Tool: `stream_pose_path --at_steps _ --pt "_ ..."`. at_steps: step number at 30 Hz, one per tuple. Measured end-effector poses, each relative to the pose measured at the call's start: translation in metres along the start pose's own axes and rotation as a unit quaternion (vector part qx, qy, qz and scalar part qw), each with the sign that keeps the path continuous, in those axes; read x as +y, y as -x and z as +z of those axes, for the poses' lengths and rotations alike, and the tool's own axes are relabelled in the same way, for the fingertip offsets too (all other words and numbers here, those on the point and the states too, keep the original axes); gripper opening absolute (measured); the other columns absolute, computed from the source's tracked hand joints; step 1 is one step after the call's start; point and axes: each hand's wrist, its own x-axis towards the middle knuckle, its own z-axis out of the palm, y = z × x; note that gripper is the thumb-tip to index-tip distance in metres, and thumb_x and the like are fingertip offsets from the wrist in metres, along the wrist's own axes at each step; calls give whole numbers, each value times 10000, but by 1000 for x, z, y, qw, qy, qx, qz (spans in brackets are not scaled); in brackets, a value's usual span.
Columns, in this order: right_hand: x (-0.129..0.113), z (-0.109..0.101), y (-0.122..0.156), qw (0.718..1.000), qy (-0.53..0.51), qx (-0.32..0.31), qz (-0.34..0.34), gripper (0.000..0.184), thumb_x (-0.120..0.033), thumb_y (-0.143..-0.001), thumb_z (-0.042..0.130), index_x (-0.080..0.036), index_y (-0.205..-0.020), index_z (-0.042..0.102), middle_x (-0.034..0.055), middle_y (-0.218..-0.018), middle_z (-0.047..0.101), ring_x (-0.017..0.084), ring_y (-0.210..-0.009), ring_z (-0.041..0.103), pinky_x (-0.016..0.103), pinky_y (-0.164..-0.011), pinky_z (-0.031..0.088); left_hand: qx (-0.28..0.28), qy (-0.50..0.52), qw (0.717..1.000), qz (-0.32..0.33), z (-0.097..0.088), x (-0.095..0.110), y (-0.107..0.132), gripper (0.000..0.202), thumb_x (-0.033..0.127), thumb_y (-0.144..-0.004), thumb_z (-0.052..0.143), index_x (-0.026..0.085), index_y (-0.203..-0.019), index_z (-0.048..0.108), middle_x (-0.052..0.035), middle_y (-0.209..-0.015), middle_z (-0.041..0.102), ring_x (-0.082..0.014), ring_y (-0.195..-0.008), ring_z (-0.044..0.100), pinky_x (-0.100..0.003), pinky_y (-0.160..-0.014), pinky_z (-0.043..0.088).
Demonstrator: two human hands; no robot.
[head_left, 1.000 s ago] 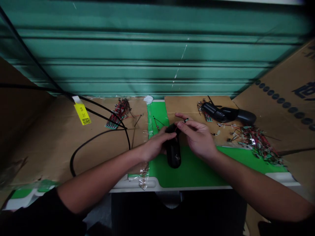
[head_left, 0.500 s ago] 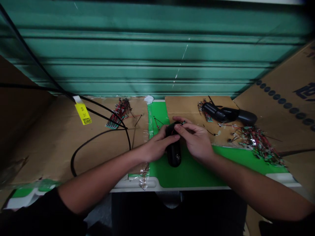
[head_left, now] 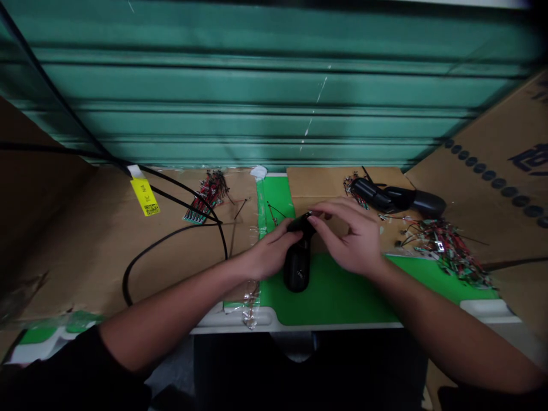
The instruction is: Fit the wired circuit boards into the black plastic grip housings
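A black, rounded plastic housing (head_left: 297, 271) is held above the green mat, its long lower part hanging toward me and its upper part angled to the right. My left hand (head_left: 274, 248) is closed around the upper part, thumb lying across it. My right hand (head_left: 353, 237) bends over from the right, its thumb and fingertips closed at the housing's upper end. Any small part between those fingertips is too hidden to make out. Just behind my left hand, a small piece with thin wires (head_left: 274, 220) lies on the mat.
Bundled wired circuit boards (head_left: 205, 200) lie on cardboard at left, beside black cables (head_left: 171, 228) with a yellow tag (head_left: 145, 197). To the right are more black housings (head_left: 398, 200) and a heap of wired boards (head_left: 449, 251). A green ribbed wall (head_left: 257, 85) stands behind.
The housing's lower end has shifted slightly left. My right hand has turned and arched over the upper end; the small board seen at its fingertips earlier is now out of sight.
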Motion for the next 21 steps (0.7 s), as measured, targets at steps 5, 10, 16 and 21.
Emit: stream_pose_path --at_steps 5,10,16,21 --pt "8 -3 -1 996 63 -19 -55 202 -242 -987 748 -325 -1162 806 84 -1104 769 287 -1000 714 483 -913 570 -1 29 999 -33 5 7 -1 206 383 -877 684 210 -975 737 -86 -1065 713 -305 -1158 617 -433 -1071 512" --pt "15 -11 -2 979 141 -83 -119 188 -230 -992 708 -289 -1148 794 109 -1133 722 298 -1006 667 503 -886 538 7 62 998 -22 7 8 -2 244 364 -899 673 197 -1076 686 -47 -975 668 -249 -1033 601 -363 -941 519" --pt "6 -18 -4 953 207 -176 -132 199 -286 -1003 676 -258 -1152 804 151 -1350 665 364 -1151 630 577 -957 520 28 71 997 1 7 3 -4 313 335 -931 660 179 -1200 690 -54 -1070 711 -236 -1034 621 -344 -934 506" --pt "-2 -12 -3 972 108 -187 -93 240 -321 -1007 700 -195 -1203 757 190 -1407 651 378 -1319 607 596 -1112 529 46 69 996 43 7 10 -4 304 320 -916 676 170 -1170 748 -66 -1098 761 -247 -1045 657 -341 -938 510"
